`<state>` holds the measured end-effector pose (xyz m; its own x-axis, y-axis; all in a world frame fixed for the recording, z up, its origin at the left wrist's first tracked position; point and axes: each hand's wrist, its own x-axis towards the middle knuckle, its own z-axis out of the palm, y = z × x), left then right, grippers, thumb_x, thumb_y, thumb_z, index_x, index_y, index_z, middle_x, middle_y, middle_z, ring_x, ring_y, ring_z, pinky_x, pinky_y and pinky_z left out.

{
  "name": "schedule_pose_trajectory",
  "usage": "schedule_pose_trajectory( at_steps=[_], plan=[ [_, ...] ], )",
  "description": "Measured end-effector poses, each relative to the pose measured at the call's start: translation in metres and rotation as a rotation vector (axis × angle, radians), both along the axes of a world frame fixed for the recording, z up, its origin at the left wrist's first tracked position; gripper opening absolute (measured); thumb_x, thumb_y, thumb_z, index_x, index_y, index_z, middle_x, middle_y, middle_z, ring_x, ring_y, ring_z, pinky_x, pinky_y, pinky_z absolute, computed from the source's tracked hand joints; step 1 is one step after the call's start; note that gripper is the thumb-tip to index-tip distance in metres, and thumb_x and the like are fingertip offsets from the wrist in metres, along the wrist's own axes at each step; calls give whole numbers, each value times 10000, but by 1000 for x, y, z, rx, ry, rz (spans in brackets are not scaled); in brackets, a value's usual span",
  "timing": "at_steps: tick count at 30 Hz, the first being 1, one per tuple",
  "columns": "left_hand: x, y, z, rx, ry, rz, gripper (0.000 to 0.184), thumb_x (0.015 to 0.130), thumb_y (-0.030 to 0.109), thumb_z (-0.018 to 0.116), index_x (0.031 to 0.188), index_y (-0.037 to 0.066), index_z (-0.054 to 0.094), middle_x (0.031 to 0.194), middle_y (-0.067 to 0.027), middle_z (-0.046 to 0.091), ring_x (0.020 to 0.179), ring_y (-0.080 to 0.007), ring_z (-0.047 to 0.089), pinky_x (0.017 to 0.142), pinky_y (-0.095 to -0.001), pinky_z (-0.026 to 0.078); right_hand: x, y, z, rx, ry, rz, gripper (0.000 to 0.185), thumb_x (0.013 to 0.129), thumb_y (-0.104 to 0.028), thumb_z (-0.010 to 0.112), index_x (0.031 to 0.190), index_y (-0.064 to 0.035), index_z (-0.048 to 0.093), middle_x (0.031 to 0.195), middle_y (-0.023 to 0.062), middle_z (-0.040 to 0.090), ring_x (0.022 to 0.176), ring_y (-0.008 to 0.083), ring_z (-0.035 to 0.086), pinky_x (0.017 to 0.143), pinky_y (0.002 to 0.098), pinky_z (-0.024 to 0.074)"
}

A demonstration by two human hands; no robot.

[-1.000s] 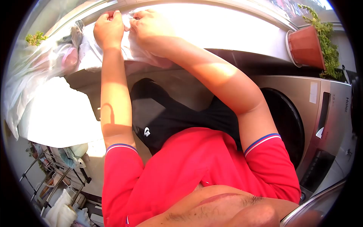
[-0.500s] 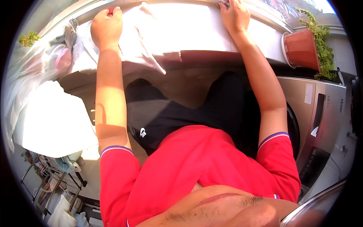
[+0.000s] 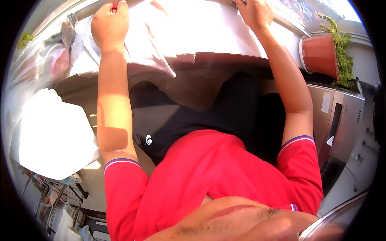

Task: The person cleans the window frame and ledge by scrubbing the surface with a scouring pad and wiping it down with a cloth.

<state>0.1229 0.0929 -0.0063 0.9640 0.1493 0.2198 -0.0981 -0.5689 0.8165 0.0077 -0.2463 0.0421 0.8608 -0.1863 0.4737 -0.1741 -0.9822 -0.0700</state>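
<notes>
Both arms reach forward to a sunlit white ledge at the top of the view. My left hand is closed in a fist above a white cloth; what its fingers hold, if anything, is hidden. The cloth lies rumpled on the ledge, with one pointed corner hanging over the front edge. At the right, my right hand has its fingers bent by the window frame, partly cut off by the top edge. A small greyish thing shows at its fingertips, too little of it to name.
A terracotta pot with a trailing green plant stands at the ledge's right end. Below it is a silver Haier appliance. Left are clear plastic wrapping, a bright white bulky thing and a metal rack with items.
My right hand and forearm have shifted to the right. The left hand has moved slightly left and up, still in a fist. The view has shifted a little.
</notes>
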Motion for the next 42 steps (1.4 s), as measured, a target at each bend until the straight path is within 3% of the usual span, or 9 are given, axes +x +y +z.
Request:
schedule_pose_trajectory(
  at_steps=[4,7,13,20,24,33,36,39,42],
  plan=[
    [-1,-7,5,52,21,-15,300,902,378,703,904,87,774,737,9,704,709,-143,637,713,-293,493,-13,-32,-9,-73,-46,-45,248,862,-271,768,879,-82,608,862,135,672,834,378,667,714,488,515],
    [1,-2,7,74,73,-24,302,901,391,702,915,98,774,781,0,742,749,-154,671,744,-303,506,6,-8,-6,-41,-56,75,247,873,-274,752,877,-81,598,846,134,673,821,375,667,706,488,513],
    [-1,-1,7,118,80,7,318,904,399,683,916,93,771,804,-6,758,778,-167,694,789,-323,520,82,104,13,-63,199,372,256,943,-282,642,1005,-34,632,1044,180,655,987,403,652,847,507,533],
    [-5,3,0,-50,36,-20,311,904,394,688,943,98,775,815,-10,758,806,-176,703,782,-313,525,47,71,-6,-67,30,251,223,915,-282,697,935,-66,644,964,140,655,933,387,668,804,497,546],
    [-1,-2,-1,49,28,-8,335,891,422,692,950,104,777,855,-27,760,825,-216,708,789,-336,534,18,25,-8,-107,51,75,210,898,-282,719,893,-86,644,1026,114,660,935,377,669,791,488,551],
    [-2,1,3,93,19,-7,345,890,437,676,948,113,778,875,-40,760,862,-248,706,798,-364,536,75,122,-5,-53,128,241,199,932,-253,647,991,-64,657,1094,180,672,1013,413,665,849,510,556],
    [-10,-1,9,69,-215,31,231,891,220,713,802,7,712,740,-174,715,699,-339,701,663,-431,538,67,111,-4,-53,70,213,215,910,-265,684,923,-54,643,974,183,684,935,408,680,797,515,549],
    [-12,-1,15,-15,-158,24,231,865,245,713,814,19,718,791,-209,711,782,-408,693,713,-481,540,45,73,-7,-14,40,119,240,883,-278,738,866,-63,631,882,170,681,850,400,672,731,504,530],
    [-15,-5,19,-7,-137,26,231,869,239,713,804,17,718,779,-202,709,770,-397,696,708,-470,540,31,51,-7,-53,20,77,239,892,-286,726,867,-69,630,878,167,686,849,397,675,733,507,528]
  ],
)
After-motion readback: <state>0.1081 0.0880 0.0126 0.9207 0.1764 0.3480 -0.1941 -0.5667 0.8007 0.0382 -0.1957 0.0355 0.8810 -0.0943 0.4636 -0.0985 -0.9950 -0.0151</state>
